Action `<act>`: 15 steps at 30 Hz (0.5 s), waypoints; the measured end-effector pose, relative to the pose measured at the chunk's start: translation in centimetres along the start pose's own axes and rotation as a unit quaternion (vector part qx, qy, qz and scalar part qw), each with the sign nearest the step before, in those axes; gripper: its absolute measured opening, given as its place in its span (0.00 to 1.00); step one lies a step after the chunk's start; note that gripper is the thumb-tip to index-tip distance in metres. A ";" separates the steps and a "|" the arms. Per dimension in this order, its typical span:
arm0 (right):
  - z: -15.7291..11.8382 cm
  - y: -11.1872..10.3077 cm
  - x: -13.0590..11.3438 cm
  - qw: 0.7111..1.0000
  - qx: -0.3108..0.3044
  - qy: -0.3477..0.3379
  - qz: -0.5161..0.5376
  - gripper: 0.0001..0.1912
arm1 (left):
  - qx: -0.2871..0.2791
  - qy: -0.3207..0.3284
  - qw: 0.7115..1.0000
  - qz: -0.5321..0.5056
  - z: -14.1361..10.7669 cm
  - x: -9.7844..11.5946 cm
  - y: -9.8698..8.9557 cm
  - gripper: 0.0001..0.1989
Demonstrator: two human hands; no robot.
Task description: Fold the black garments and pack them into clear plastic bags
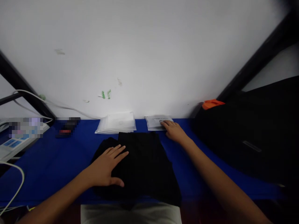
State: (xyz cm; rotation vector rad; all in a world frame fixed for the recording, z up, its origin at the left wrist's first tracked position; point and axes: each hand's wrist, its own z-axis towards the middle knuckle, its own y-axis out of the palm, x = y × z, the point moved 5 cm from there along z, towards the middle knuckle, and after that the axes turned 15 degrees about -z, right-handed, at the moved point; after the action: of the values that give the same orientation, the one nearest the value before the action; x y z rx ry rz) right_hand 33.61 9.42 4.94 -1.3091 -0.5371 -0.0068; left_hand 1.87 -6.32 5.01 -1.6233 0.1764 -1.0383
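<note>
A black garment (144, 165) lies spread on the blue table cover in front of me, its lower edge hanging toward my lap. My left hand (106, 166) rests flat on the garment's left side, fingers spread. Farther off to the right, my right hand (174, 130) reaches to a flat, pale plastic bag (155, 123) with dark print by the wall. Its fingertips touch the bag's right part, fingers mostly stretched out. Left of that bag sits a stack of white plastic bags (116, 122).
A dark mass of fabric (245, 133), with an orange piece (212, 104) on top, fills the right side. At left are a white power strip (21, 140), cables and a dark object (68, 127), partly blurred. A white wall (151, 62) closes off the back.
</note>
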 end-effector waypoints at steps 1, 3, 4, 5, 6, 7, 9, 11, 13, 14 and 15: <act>0.5 0.8 0.2 1.000 -0.001 0.009 -0.011 0.32 | -0.014 -0.007 1.000 0.004 -0.2 -0.2 0.7 0.52; 1.2 1.7 0.3 0.999 0.006 0.029 -0.017 0.28 | -0.026 -0.018 0.999 0.006 -0.4 -0.7 1.7 0.54; 1.4 1.9 0.4 0.999 0.008 0.038 -0.022 0.26 | -0.025 -0.021 0.999 0.006 -0.5 -0.8 2.1 0.54; 1.6 2.1 0.4 0.998 0.011 0.047 -0.027 0.25 | -0.021 -0.022 1.000 0.006 -0.5 -1.0 2.3 0.54; 1.7 2.0 0.5 0.998 0.014 0.055 -0.031 0.23 | -0.018 -0.022 1.000 0.007 -0.5 -1.1 2.5 0.54; 1.8 1.8 0.6 0.997 0.018 0.063 -0.036 0.21 | -0.015 -0.023 1.000 0.010 -0.5 -1.3 2.6 0.54; 1.8 1.0 0.8 0.996 0.031 0.077 -0.043 0.17 | -0.009 -0.027 0.999 0.021 -0.3 -1.4 2.5 0.54; 1.6 -0.8 0.7 0.994 0.050 0.086 -0.049 0.16 | -0.006 -0.022 0.999 0.036 0.1 -1.3 2.1 0.53; 0.9 -3.5 -0.3 0.991 0.093 0.077 -0.054 0.17 | 0.027 -0.003 0.998 0.048 0.9 -0.9 0.9 0.50; 0.4 -5.2 -1.3 0.988 0.131 0.064 -0.056 0.18 | 0.071 0.007 0.996 0.053 1.4 -0.6 -0.1 0.46; -0.3 -6.9 -2.6 0.982 0.175 0.042 -0.058 0.19 | 0.132 0.020 0.989 0.061 2.0 -0.2 -1.2 0.41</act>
State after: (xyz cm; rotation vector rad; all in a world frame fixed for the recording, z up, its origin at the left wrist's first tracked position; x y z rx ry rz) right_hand 29.38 6.54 10.20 -0.9303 -0.5160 -0.0610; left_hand 2.63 -4.35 6.02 -1.3372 0.1557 -0.9580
